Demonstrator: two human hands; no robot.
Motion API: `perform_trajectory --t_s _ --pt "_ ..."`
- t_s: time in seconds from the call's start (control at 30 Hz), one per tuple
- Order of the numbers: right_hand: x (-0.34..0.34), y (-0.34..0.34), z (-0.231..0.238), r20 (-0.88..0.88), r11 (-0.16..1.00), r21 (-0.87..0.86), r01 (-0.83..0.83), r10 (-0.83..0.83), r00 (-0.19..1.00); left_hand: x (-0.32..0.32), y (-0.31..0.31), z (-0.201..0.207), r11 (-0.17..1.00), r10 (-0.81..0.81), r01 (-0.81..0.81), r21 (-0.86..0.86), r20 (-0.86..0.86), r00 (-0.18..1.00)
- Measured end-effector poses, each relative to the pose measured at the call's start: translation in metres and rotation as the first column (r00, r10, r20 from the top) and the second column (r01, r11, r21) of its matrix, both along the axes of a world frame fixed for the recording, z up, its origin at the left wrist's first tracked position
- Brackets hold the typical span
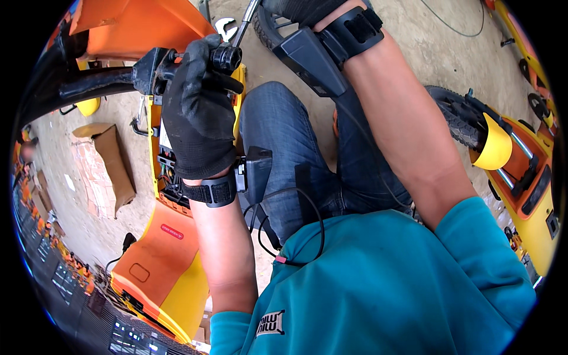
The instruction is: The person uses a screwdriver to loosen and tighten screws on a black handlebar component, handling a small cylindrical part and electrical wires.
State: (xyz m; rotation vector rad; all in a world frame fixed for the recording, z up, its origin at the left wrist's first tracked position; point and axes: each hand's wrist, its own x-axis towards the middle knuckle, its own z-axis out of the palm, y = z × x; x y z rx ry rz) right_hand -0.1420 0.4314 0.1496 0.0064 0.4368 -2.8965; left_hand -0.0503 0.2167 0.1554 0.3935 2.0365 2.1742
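My left hand (pixel 200 109), in a black glove, is closed around a black cylindrical part (pixel 227 58) at the end of a black frame tube (pixel 97 84). A dark bracket (pixel 148 71) sits on that tube, just left of the fingers. From beside the cylindrical part, a silver metal rod (pixel 244 25) slants up to my right hand (pixel 303 8), also black-gloved. The upper edge cuts off that hand's fingers, but it appears closed on the rod's top end. An open-ended wrench (pixel 225 28) shows behind the rod.
An orange panel (pixel 142 26) rises at the upper left. Beside my left forearm stands a yellow-orange vehicle body (pixel 157 251) with exposed wiring. A torn cardboard box (pixel 102 168) lies on the concrete floor. Another yellow-orange vehicle (pixel 526 183) with a black tyre (pixel 455 121) is at right.
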Motion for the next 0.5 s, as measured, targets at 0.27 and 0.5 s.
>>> perform_trajectory --t_s 0.27,0.5 --pt "0.000 -0.001 0.003 -0.077 0.995 0.093 0.042 -0.035 0.996 0.000 0.007 0.001 0.997 0.077 -0.077 -0.020 0.005 0.997" --pt "0.002 -0.007 0.042 -0.143 0.929 0.343 0.137 -0.092 0.985 0.001 0.009 0.014 0.986 0.073 -0.076 -0.151 -0.024 0.997"
